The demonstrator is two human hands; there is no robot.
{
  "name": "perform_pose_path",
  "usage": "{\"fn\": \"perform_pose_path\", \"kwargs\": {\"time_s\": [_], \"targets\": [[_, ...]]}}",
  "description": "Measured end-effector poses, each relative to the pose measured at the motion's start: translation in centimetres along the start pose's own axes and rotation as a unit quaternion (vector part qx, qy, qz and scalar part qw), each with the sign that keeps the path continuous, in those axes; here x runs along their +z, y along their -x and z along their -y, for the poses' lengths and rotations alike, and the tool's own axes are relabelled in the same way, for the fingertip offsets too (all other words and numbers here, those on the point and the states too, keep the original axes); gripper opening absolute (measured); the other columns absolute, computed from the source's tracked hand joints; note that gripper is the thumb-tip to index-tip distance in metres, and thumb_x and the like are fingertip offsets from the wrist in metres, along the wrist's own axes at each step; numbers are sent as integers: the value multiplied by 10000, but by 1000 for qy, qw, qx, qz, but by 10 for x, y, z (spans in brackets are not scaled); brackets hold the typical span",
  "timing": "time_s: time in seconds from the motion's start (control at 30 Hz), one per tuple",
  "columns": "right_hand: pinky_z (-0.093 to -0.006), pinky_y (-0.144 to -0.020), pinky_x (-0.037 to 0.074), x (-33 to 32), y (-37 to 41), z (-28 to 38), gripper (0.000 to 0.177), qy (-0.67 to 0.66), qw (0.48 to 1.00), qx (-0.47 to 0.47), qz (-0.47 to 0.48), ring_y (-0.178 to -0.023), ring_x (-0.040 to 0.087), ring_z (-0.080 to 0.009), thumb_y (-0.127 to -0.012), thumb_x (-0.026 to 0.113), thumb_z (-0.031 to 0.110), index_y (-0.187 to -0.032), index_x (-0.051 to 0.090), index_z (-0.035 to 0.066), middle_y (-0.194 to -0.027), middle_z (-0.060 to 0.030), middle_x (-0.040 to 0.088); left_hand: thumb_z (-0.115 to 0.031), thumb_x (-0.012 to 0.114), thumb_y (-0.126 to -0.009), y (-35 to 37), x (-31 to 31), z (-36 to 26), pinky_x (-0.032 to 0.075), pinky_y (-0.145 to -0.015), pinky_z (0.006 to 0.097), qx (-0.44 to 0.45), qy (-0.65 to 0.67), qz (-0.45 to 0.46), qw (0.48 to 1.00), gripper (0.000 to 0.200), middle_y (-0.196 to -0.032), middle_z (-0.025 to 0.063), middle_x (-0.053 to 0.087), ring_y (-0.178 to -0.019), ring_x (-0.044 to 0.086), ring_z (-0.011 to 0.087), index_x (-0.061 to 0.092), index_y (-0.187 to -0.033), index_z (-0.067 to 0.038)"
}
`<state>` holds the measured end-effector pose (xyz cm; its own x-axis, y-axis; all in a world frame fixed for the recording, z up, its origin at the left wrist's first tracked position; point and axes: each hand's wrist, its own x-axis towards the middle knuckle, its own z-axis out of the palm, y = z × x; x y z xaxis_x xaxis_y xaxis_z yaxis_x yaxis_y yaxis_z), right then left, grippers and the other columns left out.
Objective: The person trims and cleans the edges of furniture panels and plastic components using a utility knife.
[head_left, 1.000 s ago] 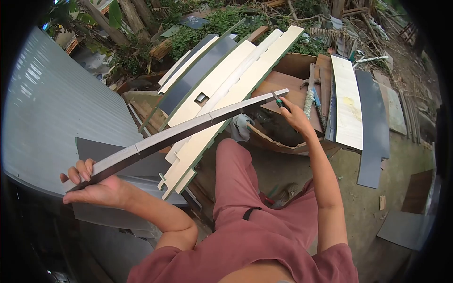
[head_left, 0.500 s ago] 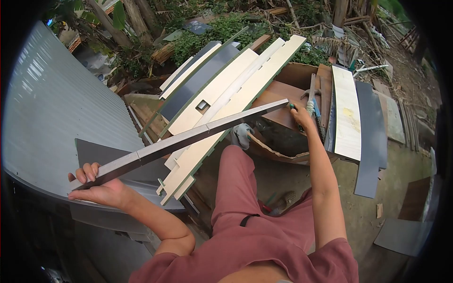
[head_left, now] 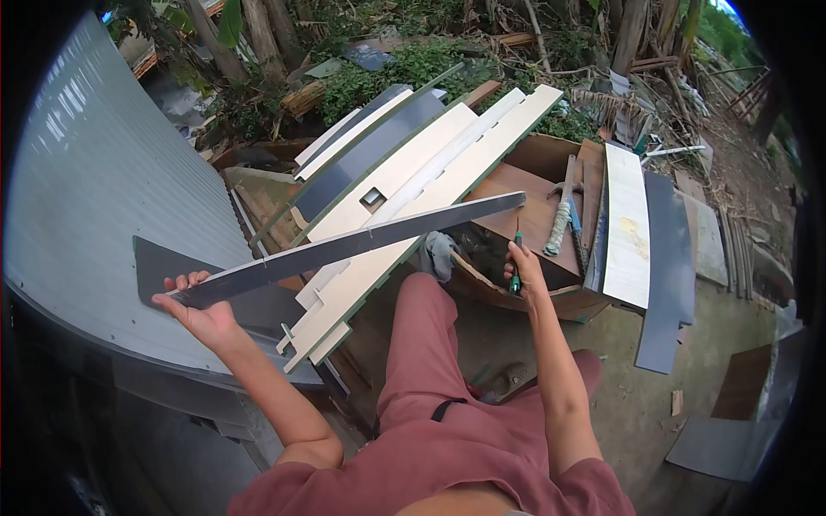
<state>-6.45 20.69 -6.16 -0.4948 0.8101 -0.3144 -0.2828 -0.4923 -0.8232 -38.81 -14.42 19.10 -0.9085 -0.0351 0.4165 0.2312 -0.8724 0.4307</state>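
My left hand (head_left: 206, 320) grips the lower left end of a long dark board (head_left: 344, 249) with a pale edge, fingers over the top edge and palm below. The board slants up to the right, its far end over a brown panel. In my right hand (head_left: 529, 271) is a screwdriver (head_left: 515, 280) with a green and black handle, its thin shaft pointing up just below the board's far end. A hammer (head_left: 559, 225) with a wrapped handle lies on the brown panel (head_left: 525, 206), right of that hand.
Several long cream boards (head_left: 413, 211) lie stacked behind the dark board. To the right are a stained white board (head_left: 626, 232) and a grey board (head_left: 667, 267). A corrugated metal sheet (head_left: 129, 181) stands at left. Grey cloth (head_left: 437, 256) hangs near my knee.
The dark board has turned so more of its broad dark face shows. My right hand has moved down and left, away from the board's end, with the screwdriver now upright and visible.
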Motion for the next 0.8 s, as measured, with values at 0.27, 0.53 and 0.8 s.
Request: {"fn": "perform_pose_path", "kwargs": {"time_s": [0.27, 0.53, 0.8], "targets": [[-209, -562, 399, 88, 81, -36, 455, -112, 975, -35, 187, -625, 436, -67, -912, 567, 206, -1299, 393, 43, -905, -34, 548, -546, 429, -910, -35, -76, 48, 479, -627, 352, -42, 10, -244, 969, 476, -728, 38, 470, -657, 475, 199, 453, -907, -71], [-211, -568, 394, 75, 116, -50, 487, -70, 981, -12, 180, -620, 431, -65, -913, 562, 202, -1328, 371, 36, -917, -28, 549, -593, 344, -924, 5, -73, 171, 456, -825, 448, -115, 29, -357, 927, 491, -832, 65, 519, -756, 510, 213, 380, -943, -103], [-227, -560, 400, 20, 139, -38, 441, -107, 988, -46, 100, -614, 429, -74, -930, 540, 195, -1317, 378, 57, -917, -58, 540, -689, 287, -872, 83, -107, 256, 260, -1085, 507, -464, 80, -258, 843, 892, -1470, 212, 217, -1342, 264, 369, 134, -1444, -22]]}}
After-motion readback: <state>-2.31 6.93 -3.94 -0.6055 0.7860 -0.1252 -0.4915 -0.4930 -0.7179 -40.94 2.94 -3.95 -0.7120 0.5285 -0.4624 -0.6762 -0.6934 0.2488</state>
